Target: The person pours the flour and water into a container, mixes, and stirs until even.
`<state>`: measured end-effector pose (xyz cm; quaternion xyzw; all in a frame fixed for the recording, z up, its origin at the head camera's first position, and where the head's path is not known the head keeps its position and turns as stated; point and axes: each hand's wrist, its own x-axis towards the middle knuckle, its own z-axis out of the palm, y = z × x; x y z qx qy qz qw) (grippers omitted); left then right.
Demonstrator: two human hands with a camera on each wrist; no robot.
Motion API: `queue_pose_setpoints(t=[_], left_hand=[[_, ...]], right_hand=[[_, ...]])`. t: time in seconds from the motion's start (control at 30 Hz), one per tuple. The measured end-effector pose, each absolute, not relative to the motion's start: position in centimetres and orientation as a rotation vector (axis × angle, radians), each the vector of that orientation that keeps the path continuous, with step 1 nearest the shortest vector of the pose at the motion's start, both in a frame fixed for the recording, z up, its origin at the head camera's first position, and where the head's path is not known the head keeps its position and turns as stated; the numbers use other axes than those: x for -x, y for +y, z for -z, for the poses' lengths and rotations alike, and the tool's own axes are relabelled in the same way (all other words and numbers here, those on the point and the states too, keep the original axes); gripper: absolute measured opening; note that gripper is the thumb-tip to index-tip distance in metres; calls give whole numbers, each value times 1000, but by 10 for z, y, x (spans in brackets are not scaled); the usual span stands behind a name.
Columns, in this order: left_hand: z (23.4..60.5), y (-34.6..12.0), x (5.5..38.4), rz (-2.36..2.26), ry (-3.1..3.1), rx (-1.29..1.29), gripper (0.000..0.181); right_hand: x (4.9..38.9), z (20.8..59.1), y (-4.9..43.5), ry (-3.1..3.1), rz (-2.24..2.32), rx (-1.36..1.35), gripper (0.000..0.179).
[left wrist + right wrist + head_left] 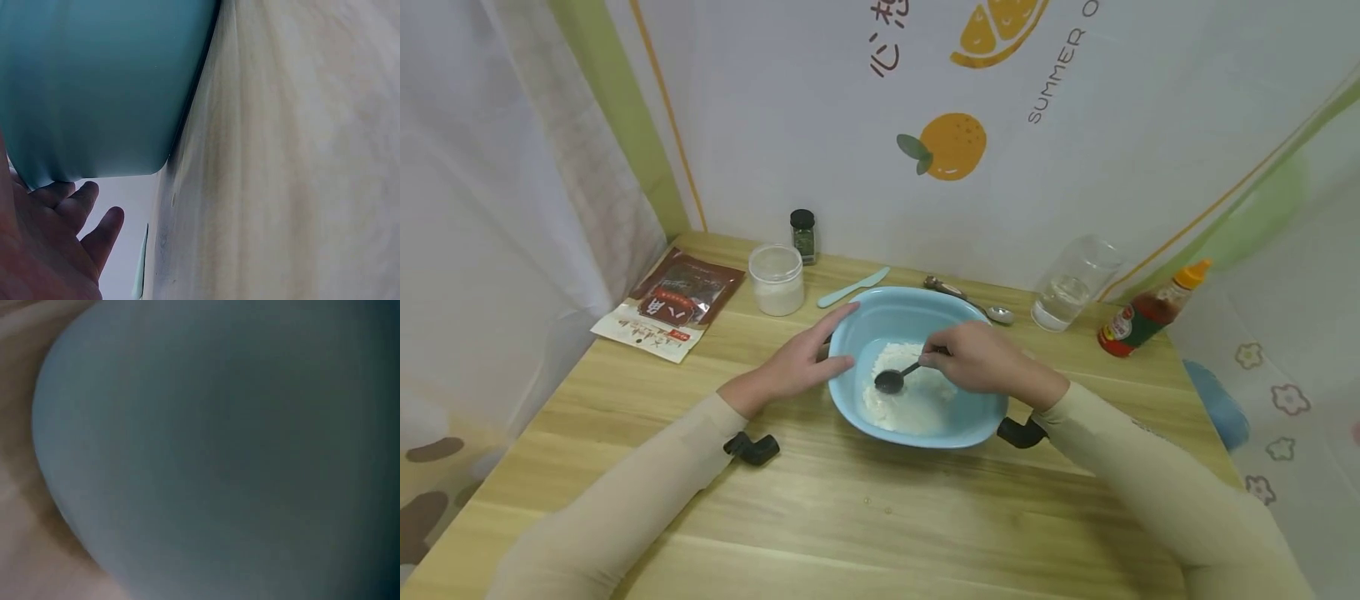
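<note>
The right hand (976,357) pinches a spoon (890,382) at the powder (898,414) — hasty flicks could spill it. The left hand (801,357), loosely spread against the basin (910,312), may let it slide.

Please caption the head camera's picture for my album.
Left fingers touch a blue basin; right fingers hold a dark spoon at the white powder inside.

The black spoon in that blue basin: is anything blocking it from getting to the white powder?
Nothing visible. The right hand holds the black spoon with its bowl over the white powder; whether they touch is unclear. The left hand is at the left side of the blue basin, out of the way.
</note>
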<state>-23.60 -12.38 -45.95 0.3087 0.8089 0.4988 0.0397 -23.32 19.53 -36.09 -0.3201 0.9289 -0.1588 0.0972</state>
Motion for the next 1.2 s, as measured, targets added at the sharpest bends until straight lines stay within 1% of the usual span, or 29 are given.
queue_pose_setpoints(t=[0.2, 0.33, 0.47, 0.57, 0.73, 0.97, 1.07, 1.2], left_hand=[[458, -123, 237, -1531, 2466, -957, 85], [458, -122, 238, -1534, 2453, -972, 85], [460, -124, 237, -1536, 2467, -964, 85], [463, -125, 237, -1541, 2470, -954, 85], [464, -125, 237, -1535, 2470, -956, 85], [463, -125, 236, -1515, 2500, -954, 86], [463, -125, 236, -1523, 2491, -956, 85], [463, -125, 236, -1528, 2480, -961, 85]], right_hand=[[244, 355, 207, 2876, 347, 784, 18], [240, 346, 213, 2760, 344, 824, 17], [239, 346, 202, 2664, 408, 880, 19], [245, 349, 197, 2716, 379, 854, 21], [254, 342, 206, 2762, 276, 793, 19], [254, 346, 197, 2568, 433, 889, 21], [259, 348, 194, 2628, 409, 852, 22], [265, 342, 199, 2626, 345, 790, 20]])
